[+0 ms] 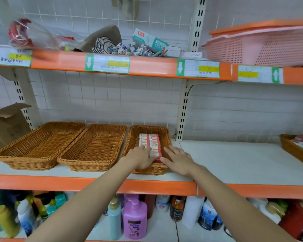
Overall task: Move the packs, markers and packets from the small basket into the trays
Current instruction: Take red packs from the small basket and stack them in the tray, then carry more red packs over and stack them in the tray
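Two hands meet over the packs (150,145): our left hand (142,157) lies on top of the near end of the left row with its fingers laid nearly flat and pointing away, while our right hand (177,158) rests with straight, slightly spread fingers against the right side of the rows and over the tray's near right rim. Whether either thumb is tucked under a pack we cannot tell.

The packs are small red-and-white boxes, standing in two tidy rows that touch each other, inside the rightmost wicker tray (164,135). Just to its left sits a middle wicker tray (93,147), and beside that a left wicker tray (40,144); all three stand side by side on the white shelf (234,163).

Far right on that shelf, another wicker basket (290,147) holds red-and-white packets. A pink perforated basket (262,48) rests on the upper shelf to the right, and below us, bottles (134,217) crowd the bottom shelf.
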`<state>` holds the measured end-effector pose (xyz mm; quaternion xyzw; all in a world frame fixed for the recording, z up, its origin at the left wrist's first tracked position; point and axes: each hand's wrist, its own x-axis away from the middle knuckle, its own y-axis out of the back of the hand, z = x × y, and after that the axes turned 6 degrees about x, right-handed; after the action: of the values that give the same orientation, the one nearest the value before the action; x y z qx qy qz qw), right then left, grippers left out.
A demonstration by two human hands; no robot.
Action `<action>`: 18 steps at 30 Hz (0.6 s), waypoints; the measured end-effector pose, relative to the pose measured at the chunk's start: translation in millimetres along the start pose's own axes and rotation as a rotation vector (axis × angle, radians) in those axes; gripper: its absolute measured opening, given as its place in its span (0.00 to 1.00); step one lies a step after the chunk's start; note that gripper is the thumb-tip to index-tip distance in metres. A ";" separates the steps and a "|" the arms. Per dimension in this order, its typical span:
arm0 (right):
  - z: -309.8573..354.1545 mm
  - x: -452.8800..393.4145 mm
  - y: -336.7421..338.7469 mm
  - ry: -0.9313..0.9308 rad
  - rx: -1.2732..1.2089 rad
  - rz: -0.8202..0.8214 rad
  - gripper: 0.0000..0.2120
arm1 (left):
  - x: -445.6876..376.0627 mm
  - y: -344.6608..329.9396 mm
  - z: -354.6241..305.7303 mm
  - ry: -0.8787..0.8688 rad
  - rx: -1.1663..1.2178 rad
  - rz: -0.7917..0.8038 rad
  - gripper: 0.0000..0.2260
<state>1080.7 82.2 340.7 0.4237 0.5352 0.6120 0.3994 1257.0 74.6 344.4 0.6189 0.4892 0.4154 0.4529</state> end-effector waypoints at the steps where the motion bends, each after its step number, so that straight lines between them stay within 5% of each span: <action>1: -4.1 5.4 0.7 -0.011 -0.005 0.025 0.32 | 3.0 -0.6 -4.1 0.004 -0.025 0.021 0.30; 18: -158.1 167.2 2.5 -0.190 0.098 0.157 0.34 | 64.5 -51.7 -208.3 -0.078 -0.100 0.116 0.32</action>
<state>877.2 189.4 347.6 0.5393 0.4894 0.5716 0.3781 1057.0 175.7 350.0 0.6386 0.4128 0.4405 0.4772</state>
